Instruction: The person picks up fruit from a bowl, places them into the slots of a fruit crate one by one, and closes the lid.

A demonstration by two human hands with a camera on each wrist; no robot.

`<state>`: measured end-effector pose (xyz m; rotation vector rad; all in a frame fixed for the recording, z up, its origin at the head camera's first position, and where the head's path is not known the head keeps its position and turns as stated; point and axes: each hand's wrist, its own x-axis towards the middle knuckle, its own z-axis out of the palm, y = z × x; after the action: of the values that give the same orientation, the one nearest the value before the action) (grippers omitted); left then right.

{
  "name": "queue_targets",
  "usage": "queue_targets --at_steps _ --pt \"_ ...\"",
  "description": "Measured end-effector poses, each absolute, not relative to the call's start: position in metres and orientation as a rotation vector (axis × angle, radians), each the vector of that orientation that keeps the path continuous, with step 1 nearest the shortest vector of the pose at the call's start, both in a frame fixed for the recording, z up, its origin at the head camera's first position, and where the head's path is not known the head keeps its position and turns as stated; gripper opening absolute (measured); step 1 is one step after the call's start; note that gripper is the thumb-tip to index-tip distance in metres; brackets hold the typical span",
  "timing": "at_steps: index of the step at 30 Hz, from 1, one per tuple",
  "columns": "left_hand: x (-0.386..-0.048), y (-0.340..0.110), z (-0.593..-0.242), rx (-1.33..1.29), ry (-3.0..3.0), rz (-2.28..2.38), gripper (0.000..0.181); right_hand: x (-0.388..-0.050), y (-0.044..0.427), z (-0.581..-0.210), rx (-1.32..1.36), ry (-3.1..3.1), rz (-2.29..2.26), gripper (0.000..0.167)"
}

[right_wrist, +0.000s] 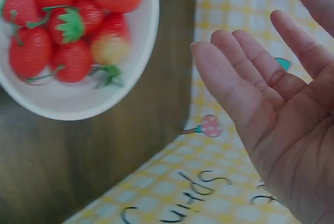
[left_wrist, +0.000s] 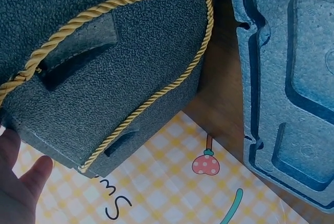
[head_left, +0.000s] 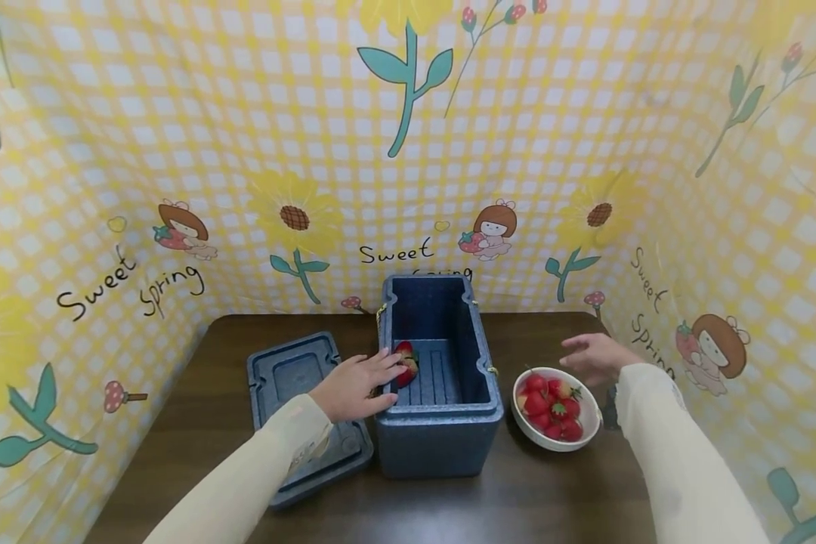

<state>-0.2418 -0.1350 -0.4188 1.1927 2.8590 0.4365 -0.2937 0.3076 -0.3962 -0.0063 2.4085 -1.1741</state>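
A dark blue foam box (head_left: 431, 446) stands uncovered at mid-table, strawberries (head_left: 406, 364) inside by its left wall. The left hand (head_left: 359, 384) rests on the box's left rim with its fingers over the edge. In the left wrist view, that hand (left_wrist: 21, 182) shows at the lower left beside the box's side (left_wrist: 151, 57). A white bowl (head_left: 557, 446) of red strawberries (head_left: 551, 406) is right of the box. Just beyond the bowl's upper right edge, the right hand (head_left: 595, 358) hovers with nothing in it; the right wrist view shows its palm (right_wrist: 297, 130) and extended fingers.
The blue lid (head_left: 295, 378) lies on the brown table (head_left: 224, 393) left of the box, partly under the left forearm. A yellow rope (left_wrist: 156, 96) runs along the box's side. Behind and beside the table hangs a yellow checked cloth (head_left: 353, 189). A small dark object (head_left: 610, 412) is right of the bowl.
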Motion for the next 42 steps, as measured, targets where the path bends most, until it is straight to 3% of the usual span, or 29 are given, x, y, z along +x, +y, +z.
queue_targets --at_steps 17,26,42 --pt "-0.245 -0.134 -0.417 1.206 2.844 0.490 0.053 -0.282 0.309 -0.453 0.166 2.379 -1.220 0.055" --pt "-0.245 -0.137 -0.419 1.207 2.827 0.498 0.054 -0.280 0.283 -0.482 0.212 2.399 -1.258 0.056" --pt "-0.240 -0.139 -0.420 1.178 2.845 0.512 0.054 -0.276 0.263 -0.514 0.096 2.353 -1.373 0.056"
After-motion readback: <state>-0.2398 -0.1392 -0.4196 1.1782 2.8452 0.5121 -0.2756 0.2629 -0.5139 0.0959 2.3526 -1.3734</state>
